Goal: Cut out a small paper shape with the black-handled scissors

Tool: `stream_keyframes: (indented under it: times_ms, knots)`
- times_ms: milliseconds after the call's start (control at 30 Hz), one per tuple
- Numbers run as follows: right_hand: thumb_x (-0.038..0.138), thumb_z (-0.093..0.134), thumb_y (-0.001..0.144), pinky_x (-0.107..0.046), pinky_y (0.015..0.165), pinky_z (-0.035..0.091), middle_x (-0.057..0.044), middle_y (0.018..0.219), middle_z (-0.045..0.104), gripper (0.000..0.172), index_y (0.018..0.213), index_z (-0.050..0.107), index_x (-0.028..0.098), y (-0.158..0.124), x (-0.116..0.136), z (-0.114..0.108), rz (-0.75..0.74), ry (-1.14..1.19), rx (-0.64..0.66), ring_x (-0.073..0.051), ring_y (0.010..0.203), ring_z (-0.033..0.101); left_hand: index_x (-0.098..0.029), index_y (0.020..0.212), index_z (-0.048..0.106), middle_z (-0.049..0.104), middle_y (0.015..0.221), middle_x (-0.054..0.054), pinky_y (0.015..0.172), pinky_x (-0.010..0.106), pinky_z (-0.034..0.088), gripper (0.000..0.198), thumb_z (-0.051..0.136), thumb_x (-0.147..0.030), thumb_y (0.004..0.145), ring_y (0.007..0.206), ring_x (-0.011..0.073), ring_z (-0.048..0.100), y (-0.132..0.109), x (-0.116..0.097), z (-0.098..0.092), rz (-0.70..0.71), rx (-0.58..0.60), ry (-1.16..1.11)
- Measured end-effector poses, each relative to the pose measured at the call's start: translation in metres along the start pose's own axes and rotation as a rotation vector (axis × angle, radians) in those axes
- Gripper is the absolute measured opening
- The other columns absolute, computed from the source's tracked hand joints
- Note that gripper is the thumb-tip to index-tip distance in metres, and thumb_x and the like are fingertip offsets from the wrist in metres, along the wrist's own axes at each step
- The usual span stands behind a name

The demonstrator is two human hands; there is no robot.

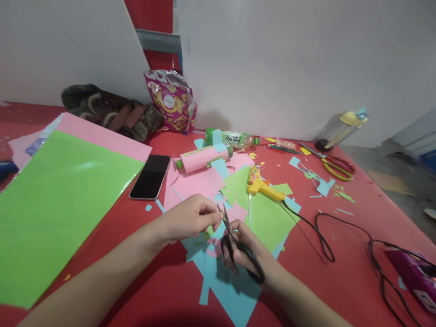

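Observation:
My right hand (250,250) grips black-handled scissors (238,243), blades pointing up and away. My left hand (190,218) is closed in a pinch at the blade tips, holding something too small to make out. Both hands hover over light blue paper scraps (225,286) and pink paper pieces (194,184) on the red table (340,254). Just beyond lies a green bottle wrapped in pink paper (203,158) with blue strips on it.
A black phone (150,177) lies left of the scraps beside large green (51,204) and pink sheets. A yellow glue gun (262,185) with its black cord (323,236) lies right. Red-and-yellow scissors (335,165), a snack bag (172,101), a clear bottle (337,129) stand farther back.

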State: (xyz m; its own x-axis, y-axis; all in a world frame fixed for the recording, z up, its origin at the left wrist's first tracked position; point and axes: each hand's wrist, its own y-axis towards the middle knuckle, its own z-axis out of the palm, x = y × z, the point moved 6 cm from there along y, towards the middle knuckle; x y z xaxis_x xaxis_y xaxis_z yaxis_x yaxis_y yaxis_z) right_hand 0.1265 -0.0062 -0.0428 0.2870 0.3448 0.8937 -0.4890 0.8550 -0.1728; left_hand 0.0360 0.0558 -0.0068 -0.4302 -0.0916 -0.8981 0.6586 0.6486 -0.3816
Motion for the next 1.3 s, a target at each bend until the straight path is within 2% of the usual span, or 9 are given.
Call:
stream_keyframes:
  times_ms: [267, 467, 600, 800, 1000, 1300]
  knots:
    - [0.055, 0.06, 0.063, -0.02, 0.042, 0.025, 0.009, 0.057, 0.04, 0.049, 0.083, 0.031, 0.022, -0.0022, -0.0002, 0.0001, 0.008, 0.013, -0.021, -0.005, 0.042, 0.034, -0.013, 0.056, 0.049, 0.038, 0.048, -0.005, 0.042, 0.018, 0.027, 0.028, 0.044, -0.034, 0.074, 0.043, 0.0059, 0.034, 0.0009, 0.0006, 0.0, -0.007, -0.005, 0.008]
    - [0.055, 0.059, 0.065, -0.02, 0.044, 0.028, 0.007, 0.06, 0.043, 0.047, 0.084, 0.032, 0.021, -0.0022, 0.0006, -0.0011, -0.019, 0.021, -0.043, -0.005, 0.043, 0.036, -0.013, 0.054, 0.047, 0.035, 0.046, -0.005, 0.044, 0.019, 0.027, 0.028, 0.042, -0.032, 0.074, 0.044, 0.0067, 0.034, 0.0024, 0.0007, 0.0014, 0.036, -0.04, -0.007]
    - [0.055, 0.058, 0.066, -0.021, 0.047, 0.031, 0.005, 0.063, 0.044, 0.048, 0.086, 0.033, 0.021, -0.0018, -0.001, -0.0019, -0.043, 0.044, -0.02, -0.007, 0.049, 0.041, -0.013, 0.053, 0.047, 0.037, 0.046, -0.005, 0.044, 0.019, 0.027, 0.028, 0.041, -0.031, 0.074, 0.044, 0.0065, 0.033, 0.0024, -0.0025, 0.0046, 0.062, -0.071, -0.014]
    - [0.056, 0.058, 0.064, -0.024, 0.052, 0.033, 0.002, 0.071, 0.045, 0.05, 0.088, 0.031, 0.021, -0.0024, -0.0027, -0.0015, -0.015, 0.063, 0.025, -0.009, 0.056, 0.045, -0.013, 0.053, 0.047, 0.038, 0.047, -0.004, 0.044, 0.019, 0.027, 0.028, 0.04, -0.03, 0.074, 0.044, 0.0061, 0.033, 0.0023, -0.0039, 0.0079, 0.067, -0.055, -0.017]
    - [0.056, 0.059, 0.064, -0.025, 0.055, 0.033, 0.003, 0.069, 0.045, 0.05, 0.087, 0.03, 0.022, -0.0016, -0.0024, -0.0005, -0.003, 0.072, 0.051, -0.008, 0.055, 0.043, -0.013, 0.052, 0.047, 0.038, 0.046, -0.004, 0.045, 0.019, 0.028, 0.027, 0.041, -0.029, 0.074, 0.044, 0.0067, 0.035, 0.0022, -0.0059, 0.0066, 0.079, -0.045, 0.041]
    - [0.054, 0.058, 0.066, -0.022, 0.048, 0.03, 0.005, 0.064, 0.042, 0.047, 0.085, 0.03, 0.021, -0.0024, -0.0019, -0.0007, -0.001, 0.032, 0.03, -0.007, 0.051, 0.039, -0.013, 0.052, 0.046, 0.037, 0.046, -0.004, 0.044, 0.019, 0.028, 0.027, 0.041, -0.03, 0.073, 0.044, 0.0067, 0.034, 0.0022, -0.0028, 0.0059, 0.06, -0.044, 0.071]
